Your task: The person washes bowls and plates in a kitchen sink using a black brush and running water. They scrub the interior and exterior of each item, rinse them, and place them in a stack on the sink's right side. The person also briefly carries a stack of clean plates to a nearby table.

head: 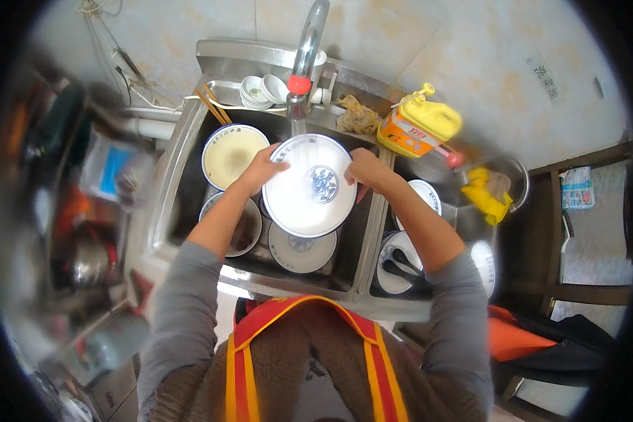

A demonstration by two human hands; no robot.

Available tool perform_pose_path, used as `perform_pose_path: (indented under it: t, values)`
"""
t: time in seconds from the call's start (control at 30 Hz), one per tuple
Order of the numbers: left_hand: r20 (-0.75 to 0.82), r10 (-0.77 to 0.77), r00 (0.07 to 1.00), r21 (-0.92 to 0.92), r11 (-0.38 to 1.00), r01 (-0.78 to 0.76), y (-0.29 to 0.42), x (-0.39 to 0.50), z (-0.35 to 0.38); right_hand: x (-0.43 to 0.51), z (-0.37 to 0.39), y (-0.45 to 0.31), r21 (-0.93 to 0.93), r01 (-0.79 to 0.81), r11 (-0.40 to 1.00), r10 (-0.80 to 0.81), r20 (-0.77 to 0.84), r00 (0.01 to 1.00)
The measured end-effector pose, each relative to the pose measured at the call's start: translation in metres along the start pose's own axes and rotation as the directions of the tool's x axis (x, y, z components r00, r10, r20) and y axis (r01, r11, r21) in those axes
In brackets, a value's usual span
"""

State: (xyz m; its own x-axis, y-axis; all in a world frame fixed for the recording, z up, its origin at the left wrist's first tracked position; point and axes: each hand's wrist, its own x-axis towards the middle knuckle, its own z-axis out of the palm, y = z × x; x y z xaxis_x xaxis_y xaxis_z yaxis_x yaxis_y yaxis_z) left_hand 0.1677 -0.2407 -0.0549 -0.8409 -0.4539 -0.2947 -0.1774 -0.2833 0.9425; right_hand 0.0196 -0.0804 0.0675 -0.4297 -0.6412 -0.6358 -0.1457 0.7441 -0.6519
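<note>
Both hands hold a white bowl with a blue floral centre (308, 190) beneath the metal faucet (305, 58), over the left sink basin. My left hand (262, 171) grips its left rim, and my right hand (368, 171) grips the upper right rim. Water appears to run from the spout into it. Left of it sits a bowl of yellowish liquid (234, 155). Below that, partly behind my left forearm, is a bowl with dark contents (247, 232). Another patterned bowl (303, 253) lies under the held one.
Small stacked dishes (253, 94), chopsticks (213, 105), a crumpled cloth (358, 116) and a yellow detergent jug (419, 124) line the back ledge. In the right basin are bowls, one holding black spoons (401, 264). Yellow gloves or cloth (485, 195) lie at its far right.
</note>
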Motion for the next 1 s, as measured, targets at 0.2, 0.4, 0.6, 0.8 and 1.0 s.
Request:
perform_pose_path:
  t: [0.2, 0.4, 0.6, 0.8, 1.0]
  values:
    - [0.018, -0.159, 0.987, -0.417, 0.896, 0.152, -0.025, -0.046, -0.005, 0.050, 0.001, -0.017, 0.130, -0.006, 0.992, -0.034, 0.308, 0.951]
    - [0.200, -0.281, 0.939, -0.763, 0.557, 0.329, -0.071, -0.065, 0.011, 0.079, 0.038, 0.005, 0.538, 0.184, 0.823, -0.352, 0.229, 0.907]
    - [0.203, -0.559, 0.804, -0.845, 0.314, 0.432, -0.090, -0.052, 0.023, 0.079, 0.085, 0.013, -0.144, 0.757, 0.637, -0.757, -0.298, 0.581]
    - [0.283, -0.559, 0.780, -0.860, 0.212, 0.464, -0.087, -0.051, 0.029, 0.025, 0.101, 0.018, -0.610, 0.701, 0.368, -0.928, -0.198, 0.315]
    - [0.463, -0.429, 0.776, -0.834, 0.087, 0.545, -0.083, -0.054, 0.024, 0.022, 0.088, 0.012, -0.646, 0.734, 0.208, -0.958, 0.018, 0.288]
